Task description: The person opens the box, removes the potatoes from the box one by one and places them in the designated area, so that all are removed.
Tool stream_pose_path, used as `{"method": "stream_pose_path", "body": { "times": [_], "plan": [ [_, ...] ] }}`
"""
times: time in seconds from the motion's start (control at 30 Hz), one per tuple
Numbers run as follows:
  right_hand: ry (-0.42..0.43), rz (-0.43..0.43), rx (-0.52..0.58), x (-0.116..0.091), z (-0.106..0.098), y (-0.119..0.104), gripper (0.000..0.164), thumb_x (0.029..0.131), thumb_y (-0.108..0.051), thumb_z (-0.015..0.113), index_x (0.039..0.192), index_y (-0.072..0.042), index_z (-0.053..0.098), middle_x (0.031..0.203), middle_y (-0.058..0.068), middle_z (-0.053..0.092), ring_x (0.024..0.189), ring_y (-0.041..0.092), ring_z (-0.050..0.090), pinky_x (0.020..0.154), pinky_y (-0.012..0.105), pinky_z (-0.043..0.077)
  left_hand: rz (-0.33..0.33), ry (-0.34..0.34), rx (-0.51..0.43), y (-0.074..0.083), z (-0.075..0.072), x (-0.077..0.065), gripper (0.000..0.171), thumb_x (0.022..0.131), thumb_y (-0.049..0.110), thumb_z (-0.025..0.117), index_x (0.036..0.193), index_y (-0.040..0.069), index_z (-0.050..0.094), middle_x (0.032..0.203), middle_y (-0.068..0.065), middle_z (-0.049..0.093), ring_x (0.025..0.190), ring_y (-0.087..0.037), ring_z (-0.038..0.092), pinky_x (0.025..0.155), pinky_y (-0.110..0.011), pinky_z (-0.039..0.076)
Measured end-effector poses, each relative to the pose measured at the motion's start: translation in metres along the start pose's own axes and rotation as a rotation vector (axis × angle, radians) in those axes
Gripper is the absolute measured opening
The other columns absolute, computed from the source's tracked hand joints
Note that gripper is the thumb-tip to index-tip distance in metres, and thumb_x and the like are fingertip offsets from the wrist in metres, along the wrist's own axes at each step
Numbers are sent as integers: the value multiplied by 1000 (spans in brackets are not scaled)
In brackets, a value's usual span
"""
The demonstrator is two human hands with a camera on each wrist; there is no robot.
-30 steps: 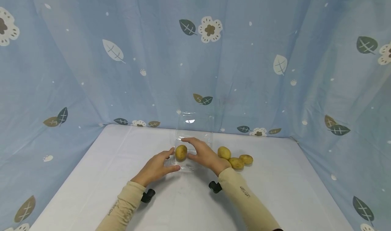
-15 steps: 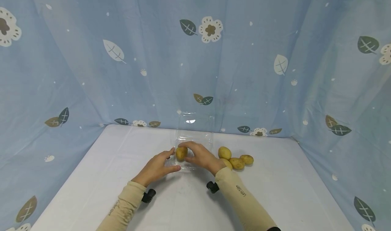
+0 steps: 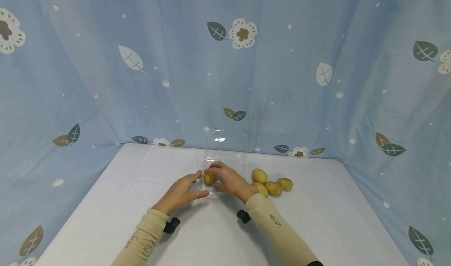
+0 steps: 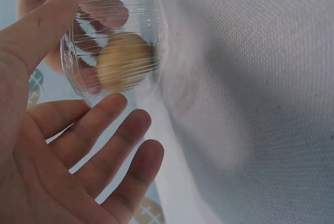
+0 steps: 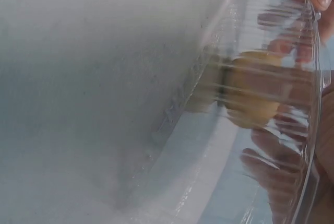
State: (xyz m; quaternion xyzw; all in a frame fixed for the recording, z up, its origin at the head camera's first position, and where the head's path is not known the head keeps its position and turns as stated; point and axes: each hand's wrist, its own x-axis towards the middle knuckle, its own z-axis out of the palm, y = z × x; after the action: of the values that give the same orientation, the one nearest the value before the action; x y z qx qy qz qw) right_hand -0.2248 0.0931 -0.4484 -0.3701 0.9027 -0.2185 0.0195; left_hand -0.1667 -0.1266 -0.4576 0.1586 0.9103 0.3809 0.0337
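A clear plastic clamshell container (image 3: 215, 193) sits on the white table with its lid (image 3: 225, 145) raised at the back. Inside its left part lies a yellow potato (image 3: 210, 178), also visible through the ribbed wall in the left wrist view as a potato (image 4: 124, 61). My right hand (image 3: 230, 180) reaches over the container and grips this potato with thumb and fingers. At the container's left front corner my left hand (image 3: 181, 191) touches the wall, thumb at the front, fingers extended along the left side. Its spread fingers (image 4: 136, 125) show in the left wrist view.
Several loose potatoes (image 3: 273, 188) lie together on the white table (image 3: 310, 219), just right of the container and close to my right wrist. A blue curtain (image 3: 282, 82) with leaf and flower prints hangs behind the table and along both sides.
My right hand has moved in to the left and its fingers have come over the potato, which shifted very slightly right. The left hand has stayed at the container's corner.
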Motion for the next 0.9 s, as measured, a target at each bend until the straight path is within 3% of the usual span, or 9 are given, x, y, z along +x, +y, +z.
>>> {"method": "stream_pose_path", "body": {
  "times": [0.3, 0.57, 0.9],
  "plan": [
    [-23, 11, -64, 0, -1, -6, 51, 89, -9, 79, 137, -15, 63, 138, 6, 50, 123, 21, 56, 104, 33, 48, 2, -10, -6, 1, -1, 0, 88, 90, 51, 74, 155, 4, 39, 148, -18, 52, 131, -36, 53, 105, -56, 44],
    [-68, 74, -111, -3, -4, -6, 54, 86, -16, 84, 136, -15, 65, 135, 4, 52, 121, 19, 57, 104, 31, 48, -3, -19, -3, 3, -1, 0, 88, 90, 50, 75, 156, 6, 38, 150, -15, 50, 133, -34, 52, 108, -54, 42],
    [-85, 106, -56, -9, -10, 0, 59, 84, -18, 86, 138, -13, 60, 128, 4, 60, 117, 19, 60, 103, 34, 48, 5, -12, -1, 6, 1, 0, 86, 89, 47, 77, 154, 4, 41, 150, -17, 50, 136, -36, 49, 112, -55, 37]
  ]
}}
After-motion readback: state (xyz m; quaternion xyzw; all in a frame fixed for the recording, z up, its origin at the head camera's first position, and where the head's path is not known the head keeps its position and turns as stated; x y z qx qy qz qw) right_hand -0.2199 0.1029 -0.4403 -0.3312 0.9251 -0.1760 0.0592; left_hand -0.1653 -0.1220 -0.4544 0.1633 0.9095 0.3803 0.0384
